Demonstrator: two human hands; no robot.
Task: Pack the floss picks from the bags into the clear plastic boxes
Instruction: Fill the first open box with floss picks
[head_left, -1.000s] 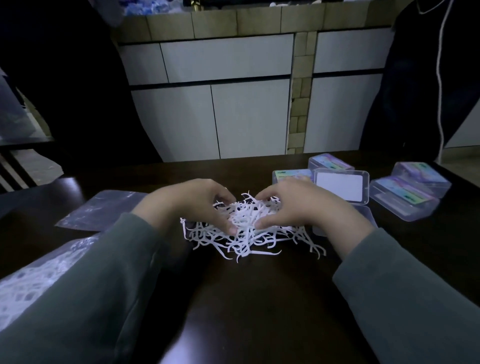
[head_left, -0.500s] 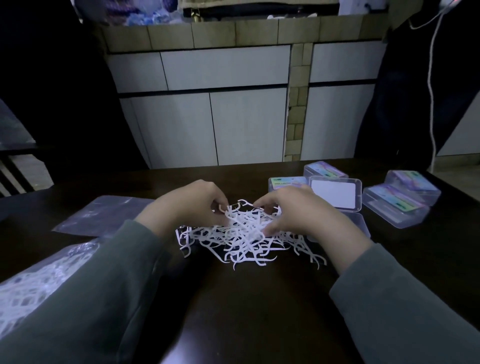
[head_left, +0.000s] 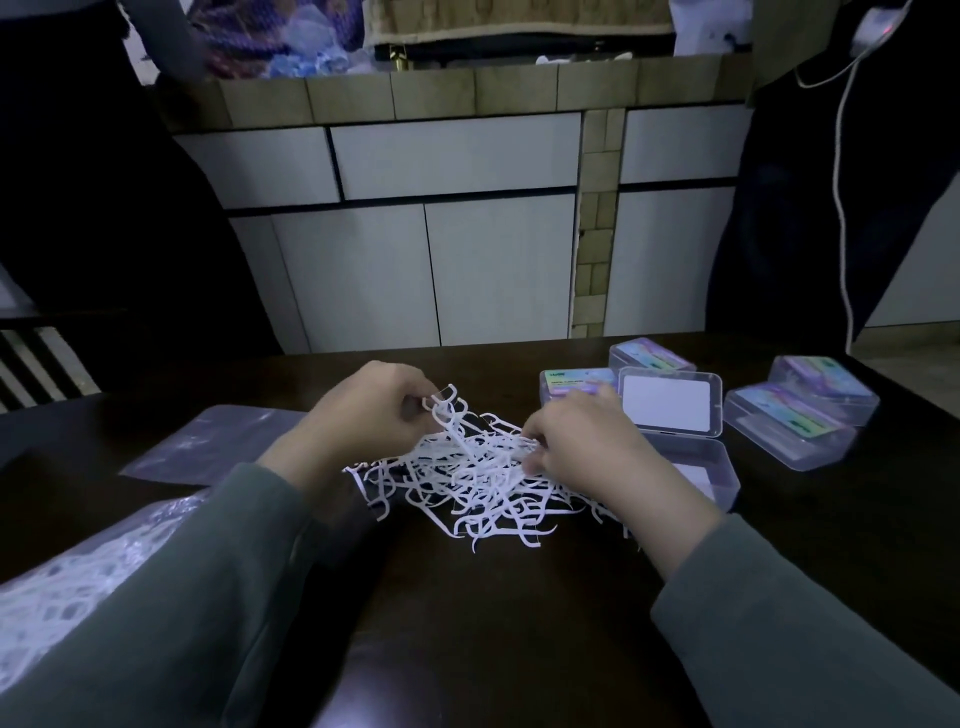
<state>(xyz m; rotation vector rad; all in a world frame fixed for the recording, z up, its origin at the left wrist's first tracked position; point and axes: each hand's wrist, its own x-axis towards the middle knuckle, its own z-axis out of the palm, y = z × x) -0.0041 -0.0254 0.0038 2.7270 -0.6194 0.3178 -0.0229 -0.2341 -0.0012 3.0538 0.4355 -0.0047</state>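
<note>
You work at a dark wooden table (head_left: 493, 623). Beyond it you face white cabinet doors (head_left: 431, 270) split by a tan tiled column (head_left: 592, 249). A white cable (head_left: 839, 197) hangs at your far right.

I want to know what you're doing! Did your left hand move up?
Yes. The left hand has lifted a bunch of floss picks off the table, toward the cabinets.

floss picks (head_left: 467, 483): white, tangled loose heap, mid-table | open clear box (head_left: 696, 457): just right of heap
</note>
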